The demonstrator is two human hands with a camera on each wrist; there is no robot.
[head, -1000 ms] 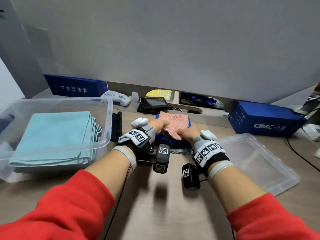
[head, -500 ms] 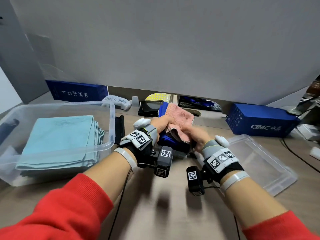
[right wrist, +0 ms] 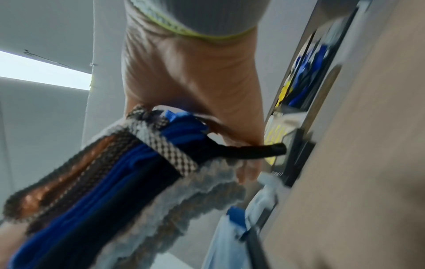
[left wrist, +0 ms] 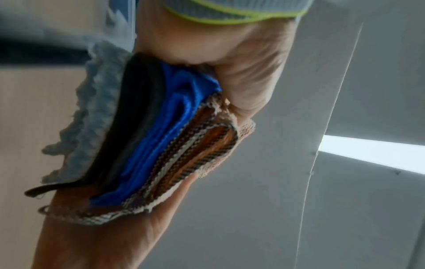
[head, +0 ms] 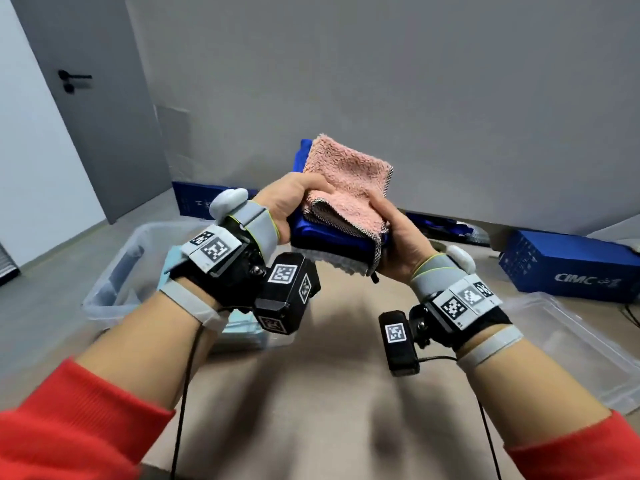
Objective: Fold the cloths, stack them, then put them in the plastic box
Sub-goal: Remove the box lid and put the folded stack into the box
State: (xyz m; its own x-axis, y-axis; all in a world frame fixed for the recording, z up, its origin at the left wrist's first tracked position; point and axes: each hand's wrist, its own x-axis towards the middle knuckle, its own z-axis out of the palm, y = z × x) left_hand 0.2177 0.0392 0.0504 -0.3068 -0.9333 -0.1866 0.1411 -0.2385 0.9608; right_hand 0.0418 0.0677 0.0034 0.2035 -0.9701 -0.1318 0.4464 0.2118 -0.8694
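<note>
A: Where's the stack of folded cloths (head: 341,216)?

B: In the air above the tan wooden table (head: 311,410), well clear of it. Fluffy pink cloth (head: 349,174) on top, blue cloth (head: 332,233) and a dark one under, grey fluffy cloth (head: 346,265) at the bottom.

A: Hands?

B: Left hand (head: 287,206) clamps the stack's left edge, thumb on the pink top. Right hand (head: 394,237) clamps the right edge, fingers underneath. Both gripping.

A: Progress?

B: Folding and stacking look done. What's left, I'd say: the clear plastic box (head: 114,278) by the table's left edge, light blue folded cloths (head: 242,329) already in it. Stack isn't in yet.

A: Anything else?

B: Clear plastic lid (head: 561,344) lying flat on the right, blue cardboard box (head: 568,268) behind it at the back edge.
</note>
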